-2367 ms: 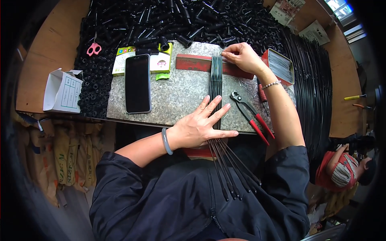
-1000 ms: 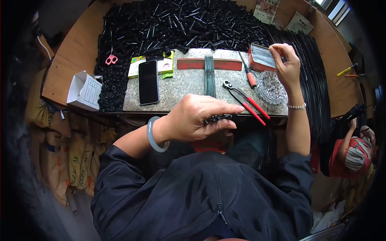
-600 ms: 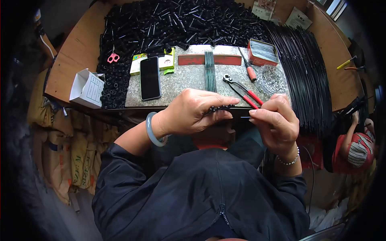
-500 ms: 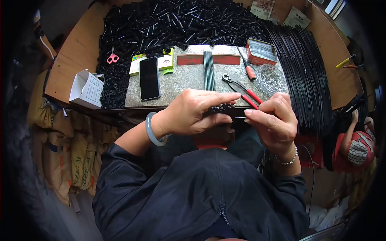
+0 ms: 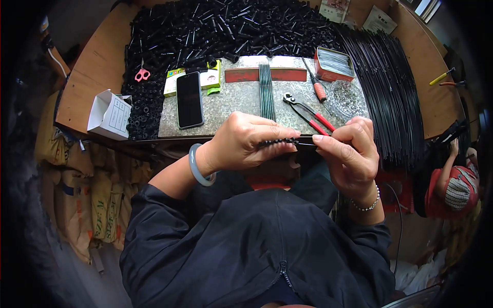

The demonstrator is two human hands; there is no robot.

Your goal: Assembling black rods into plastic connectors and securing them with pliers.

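Note:
Near the bench's front edge, my left hand point(image 5: 239, 141) is closed around a bundle of thin black rods point(image 5: 280, 141), whose dark ends show between thumb and fingers. Most of the bundle is hidden by the palm. My right hand point(image 5: 354, 149) faces it, thumb and forefinger pinching a thin metal wire point(image 5: 306, 144). The wire's free end reaches the bundle's tips; whether it enters one I cannot tell. Just beyond my right hand lie red-handled pliers point(image 5: 308, 114). Several thin dark rods point(image 5: 265, 92) lie side by side across a red bar point(image 5: 241, 76) on the metal plate point(image 5: 226, 115).
Black tubular parts point(image 5: 215, 31) are heaped at the back; long black rods point(image 5: 385, 87) lie at right. Around the plate are a phone point(image 5: 190, 100), white box point(image 5: 110, 115), pink scissors point(image 5: 143, 75), screwdriver point(image 5: 319, 91), wire tin point(image 5: 334, 64) and clear dish point(image 5: 346, 100). Another person point(image 5: 454, 190) sits right.
My left fingers have closed tighter over the bundle, and its row of ends has turned toward the right hand. The right hand has brought the wire slightly up, against those ends.

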